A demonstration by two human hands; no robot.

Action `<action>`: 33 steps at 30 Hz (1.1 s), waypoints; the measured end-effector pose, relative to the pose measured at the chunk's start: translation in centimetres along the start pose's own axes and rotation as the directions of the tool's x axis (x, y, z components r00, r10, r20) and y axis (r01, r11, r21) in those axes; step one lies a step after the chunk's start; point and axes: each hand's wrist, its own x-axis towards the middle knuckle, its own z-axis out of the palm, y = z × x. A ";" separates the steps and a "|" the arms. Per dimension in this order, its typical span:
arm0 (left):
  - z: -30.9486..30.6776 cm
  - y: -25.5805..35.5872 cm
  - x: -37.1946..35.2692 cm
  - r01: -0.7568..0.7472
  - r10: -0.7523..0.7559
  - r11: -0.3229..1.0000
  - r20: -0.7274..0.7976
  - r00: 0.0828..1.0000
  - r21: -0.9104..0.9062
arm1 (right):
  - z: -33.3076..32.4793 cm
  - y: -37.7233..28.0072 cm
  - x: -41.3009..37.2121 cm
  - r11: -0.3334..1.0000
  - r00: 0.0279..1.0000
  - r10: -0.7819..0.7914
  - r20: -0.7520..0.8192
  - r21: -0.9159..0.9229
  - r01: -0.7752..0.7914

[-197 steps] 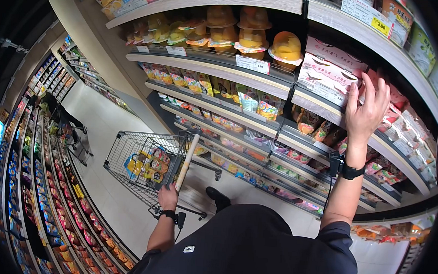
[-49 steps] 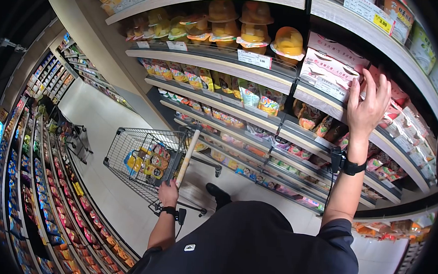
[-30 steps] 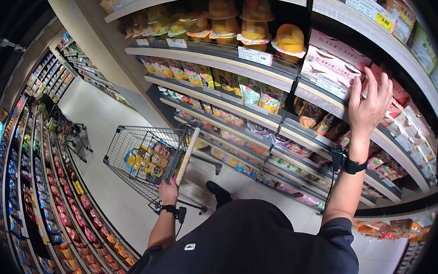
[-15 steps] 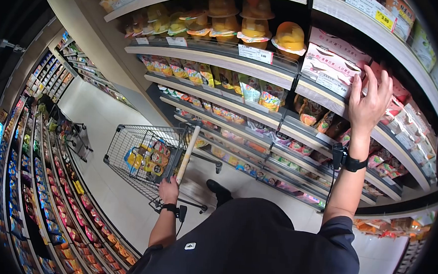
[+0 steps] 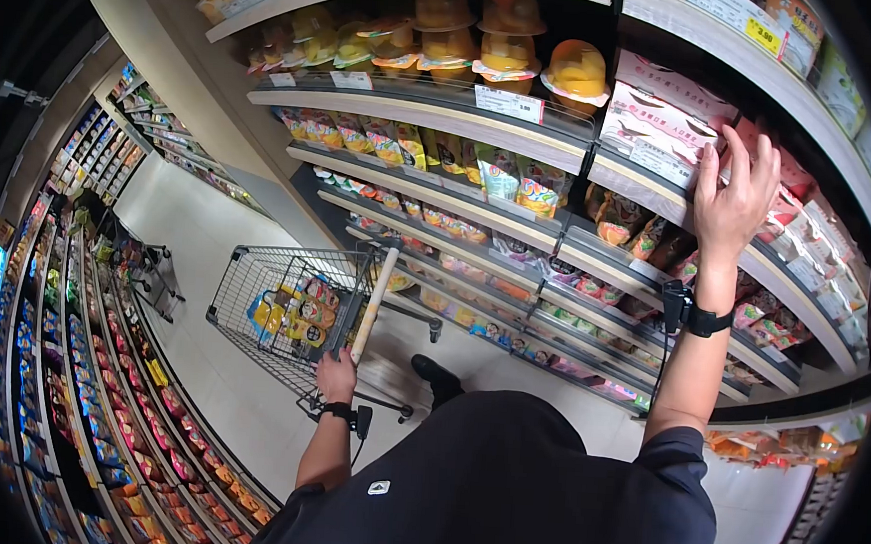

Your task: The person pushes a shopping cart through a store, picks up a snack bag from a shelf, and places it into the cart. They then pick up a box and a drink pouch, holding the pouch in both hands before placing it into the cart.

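My left hand (image 5: 336,376) is closed around the near end of the pale handle (image 5: 375,303) of a wire shopping cart (image 5: 227,284). Several yellow and orange packages (image 5: 315,313) lie inside the cart. Up on a shelf at the right, my right hand (image 5: 737,196) reaches to a row of pink-and-white boxes (image 5: 659,121). Its fingers are spread and slightly bent, with the fingertips at the box fronts by the shelf edge. No item shows in its grasp, though the palm side is hidden.
Dome-lidded fruit cups (image 5: 575,71) stand on the shelf left of the boxes. Bagged snacks (image 5: 521,182) fill the lower shelves. Along the left runs another shelf of colourful packets (image 5: 114,392). A second cart (image 5: 156,275) stands farther down the aisle. My shoe (image 5: 436,375) is near the cart's wheels.
Almost nothing differs. The view has shifted very slightly; my left hand stays on the cart handle and my right hand remains at the pink-and-white boxes.
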 end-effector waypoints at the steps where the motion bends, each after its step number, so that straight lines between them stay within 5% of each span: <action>1: 0.2 -0.2 0.1 -0.009 0.009 1.000 -0.007 1.000 -0.003 | 0.0 0.0 0.0 1.000 1.000 -0.001 -0.001 0.000 0.001; 33: -0.8 0.2 0.0 -0.020 0.020 1.000 -0.008 1.000 -0.001 | 0.0 -0.2 0.0 1.000 1.000 -0.011 -0.001 -0.024 0.011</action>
